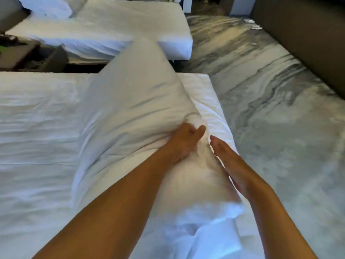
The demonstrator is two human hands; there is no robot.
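A large white fabric pillow (134,101) is seen lying slantwise on the near bed (37,128), which is covered by a rumpled white sheet. The pillow runs along the bed's right edge, and its far corner is raised above the mattress. A bunched fold of the pillow's cover is gripped by the left hand (184,141), whose fingers are curled into the cloth close to the pillow's right side. The right hand (229,161) is held flat, fingers straight and together, and is laid against the pillow's right flank just beside the left hand; nothing is clasped in it. Both forearms are stretched over the pillow's near end.

A second white bed (121,30) is seen beyond a dark gap, with a small white pillow (46,6) at its far left corner. A dark brown bedside cabinet (16,53) is placed between the two beds at the left. The floor to the right is covered by a grey and cream patterned carpet (270,90), bordered at the far right by a dark brown panel (308,34).
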